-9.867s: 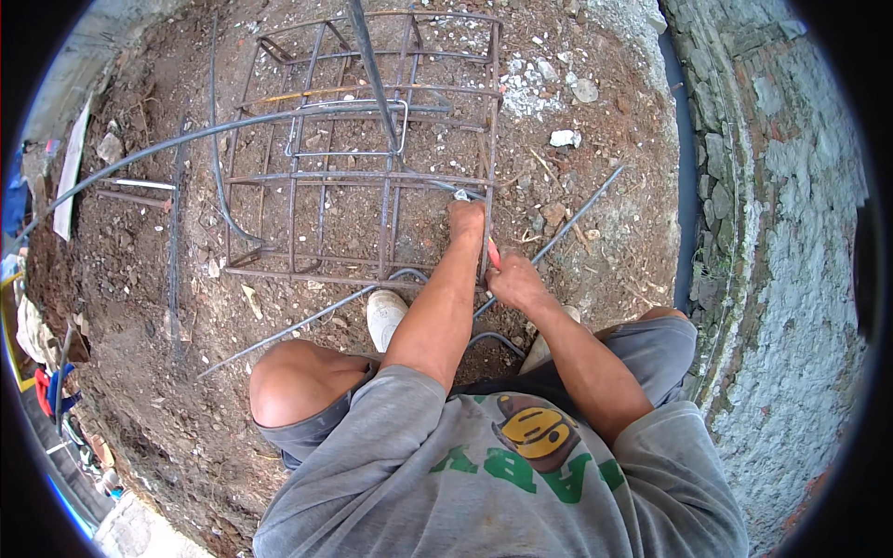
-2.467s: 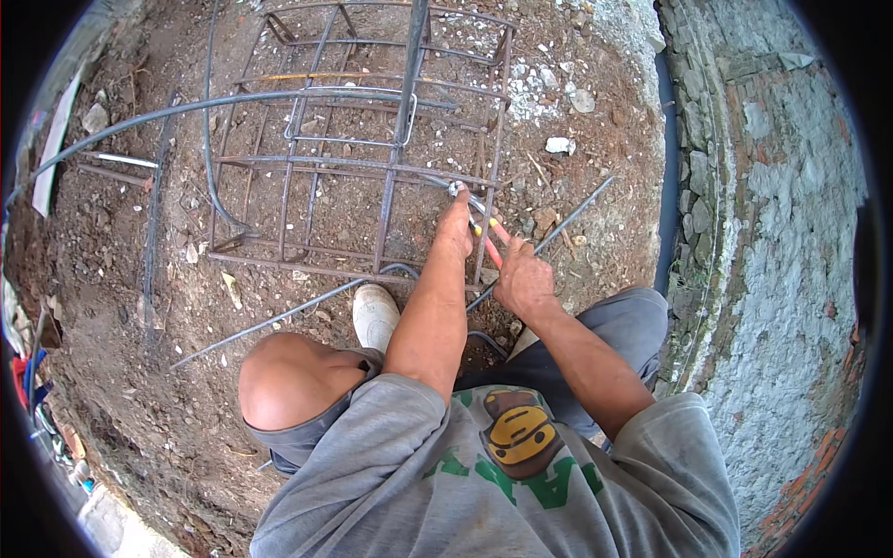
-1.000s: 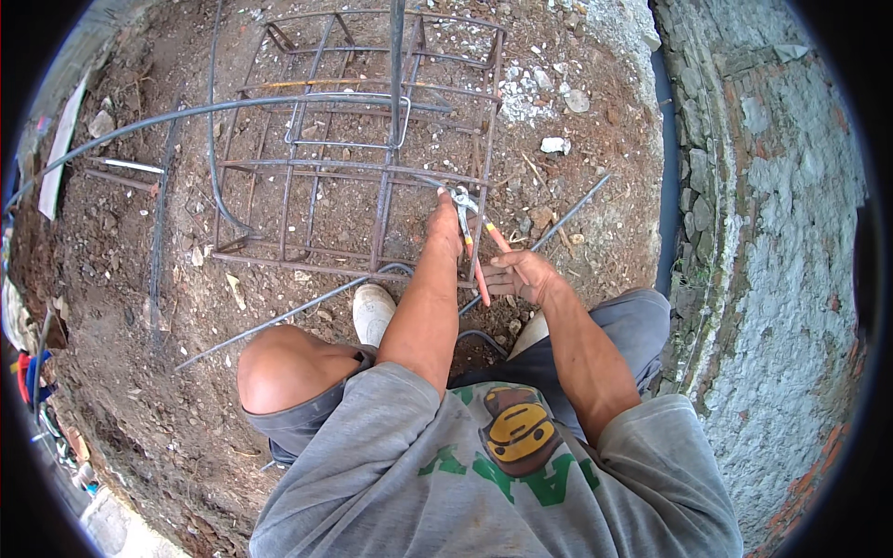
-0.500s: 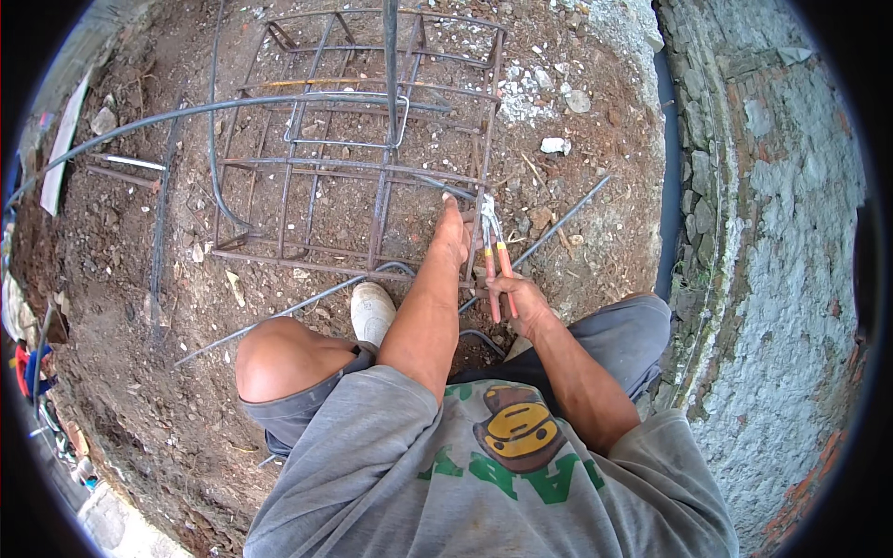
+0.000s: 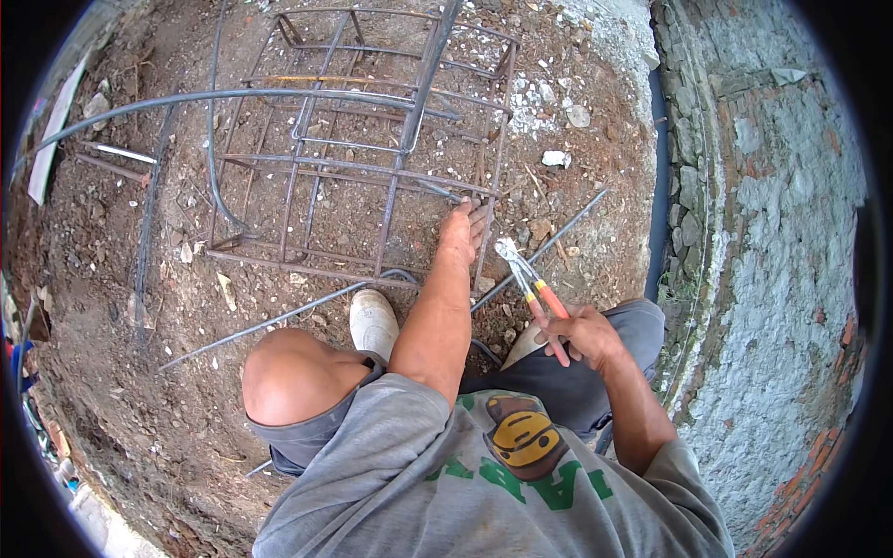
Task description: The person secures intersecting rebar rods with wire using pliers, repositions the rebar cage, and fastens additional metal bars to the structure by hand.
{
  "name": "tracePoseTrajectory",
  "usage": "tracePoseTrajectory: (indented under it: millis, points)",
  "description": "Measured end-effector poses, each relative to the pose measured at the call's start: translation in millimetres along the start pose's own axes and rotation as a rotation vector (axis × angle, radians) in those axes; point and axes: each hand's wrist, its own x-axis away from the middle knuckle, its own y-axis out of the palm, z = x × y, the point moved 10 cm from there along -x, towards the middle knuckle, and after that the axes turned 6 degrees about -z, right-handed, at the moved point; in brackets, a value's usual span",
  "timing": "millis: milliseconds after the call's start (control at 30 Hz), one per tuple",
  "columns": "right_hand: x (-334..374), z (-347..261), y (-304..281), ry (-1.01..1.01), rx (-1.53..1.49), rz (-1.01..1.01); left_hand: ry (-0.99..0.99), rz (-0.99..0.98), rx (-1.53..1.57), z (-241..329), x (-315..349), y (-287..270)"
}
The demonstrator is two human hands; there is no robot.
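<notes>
A cage of rusty steel rebar [image 5: 383, 219] lies on the ground in front of me. My left hand [image 5: 460, 232] reaches to its near right corner, its fingers curled at the side bar. The end of a short grey rod [image 5: 435, 189] meets the thumb; whether the hand pinches it is hard to see. My right hand [image 5: 588, 337] grips a pair of end-cutting pincers [image 5: 549, 296] by orange-red handles with yellow bands. Their metal head points up and left, apart from the cage, over a loose grey bar on the soil.
A long dark rod [image 5: 431, 74] stands up across the cage, and a curved grey bar [image 5: 186, 110] arches over it from the left. Another loose bar [image 5: 265, 324] lies near my boot [image 5: 374, 321]. A rough plastered wall [image 5: 781, 279] and a narrow channel [image 5: 659, 177] run along the right.
My right hand has drawn the pincers away from the cage corner, down and to the right. My left hand stays at the corner. The upright rod now leans to the right.
</notes>
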Motion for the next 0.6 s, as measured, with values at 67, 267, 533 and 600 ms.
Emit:
tracePoseTrajectory:
  millis: [67,267,533,600]
  points:
    - [14,-16,-2,-0.082,0.021,0.022,-0.002,-0.005,0.055,-1,-2,0]
    - [24,-116,-4,-0.36,1.068,0.318,0.01,0.115,-0.1,15,11,-16]
    - [-52,-184,75,-0.119,1.844,0.485,-0.009,0.278,-0.314,40,45,-27]
    - [-62,-183,90,-0.082,1.932,0.487,-0.006,0.314,-0.339,42,46,-24]
